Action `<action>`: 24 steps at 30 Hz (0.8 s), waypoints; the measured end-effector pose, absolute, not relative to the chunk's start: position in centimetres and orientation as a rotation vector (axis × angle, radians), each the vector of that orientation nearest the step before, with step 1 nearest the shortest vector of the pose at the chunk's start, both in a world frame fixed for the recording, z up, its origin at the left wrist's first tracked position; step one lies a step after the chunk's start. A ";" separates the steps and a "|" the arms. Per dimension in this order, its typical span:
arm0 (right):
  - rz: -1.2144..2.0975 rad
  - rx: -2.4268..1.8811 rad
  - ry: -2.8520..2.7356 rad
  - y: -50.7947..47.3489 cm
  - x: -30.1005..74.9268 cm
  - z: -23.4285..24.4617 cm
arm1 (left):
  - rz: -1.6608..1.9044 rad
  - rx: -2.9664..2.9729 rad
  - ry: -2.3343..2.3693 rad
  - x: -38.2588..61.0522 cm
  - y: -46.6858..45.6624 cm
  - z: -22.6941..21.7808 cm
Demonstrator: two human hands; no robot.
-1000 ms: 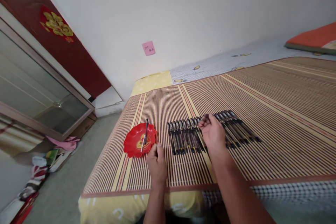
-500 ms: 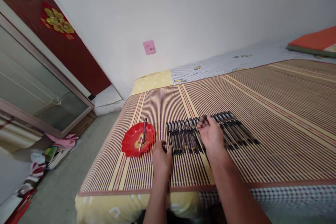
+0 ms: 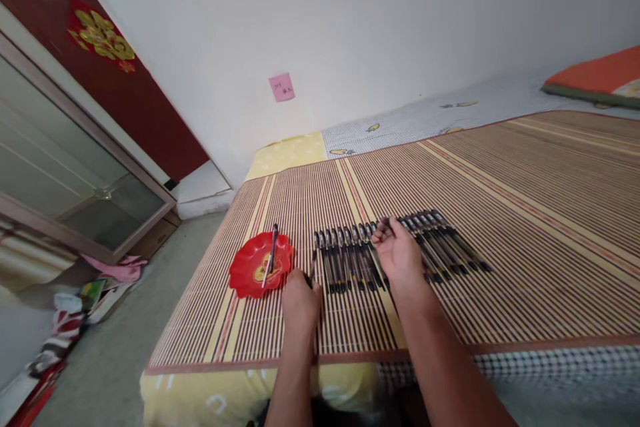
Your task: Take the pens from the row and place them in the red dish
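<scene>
My left hand (image 3: 301,300) is closed around a dark pen (image 3: 313,261), whose upper end sticks up past my fingers, just left of a row of pens. That row of black-capped pens (image 3: 350,257) lies side by side on the striped mat, caps at the far end; those on the right slant. Over the middle of the row is my right hand (image 3: 400,253), fingers curled in; whatever they hold, if anything, is hidden. To the left of my left hand is a red scalloped plate (image 3: 240,270) with a gold print. One pen (image 3: 275,243) rests across it, its cap over the far rim.
The striped mat (image 3: 280,340) covers a bed against a white wall (image 3: 380,27) with a pink note (image 3: 282,87). An orange folded item (image 3: 600,71) lies at the far right. Left of the bed are the floor (image 3: 165,280), a glass-panelled door (image 3: 55,147) and piled items.
My left hand has shifted slightly left, away from the row, and a pen now shows upright in it. My right hand stays over the row. The view has moved slightly.
</scene>
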State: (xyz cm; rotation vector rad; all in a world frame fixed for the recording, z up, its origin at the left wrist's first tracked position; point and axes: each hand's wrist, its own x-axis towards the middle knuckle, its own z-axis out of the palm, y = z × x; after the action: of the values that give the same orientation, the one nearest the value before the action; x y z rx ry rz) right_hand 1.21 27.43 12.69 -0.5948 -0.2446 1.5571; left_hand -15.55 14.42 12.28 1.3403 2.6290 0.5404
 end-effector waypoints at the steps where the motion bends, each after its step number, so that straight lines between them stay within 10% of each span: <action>1: 1.559 -0.601 -0.246 27.4 1.2 12.7 | 0.526 1.320 2.626 -15.7 14.3 12.5; 14: 1.564 -0.627 -0.297 27.6 1.0 12.5 | 1.221 1.252 2.347 -16.0 14.1 11.3; 24: 1.569 -0.628 -0.304 27.6 1.2 12.5 | 0.882 1.251 2.381 -15.0 14.4 11.7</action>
State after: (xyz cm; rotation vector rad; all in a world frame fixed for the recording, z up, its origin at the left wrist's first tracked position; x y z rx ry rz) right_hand 1.16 27.62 12.49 -0.6279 -0.3036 1.5692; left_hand -15.04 14.40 11.66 1.2508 2.3805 0.8820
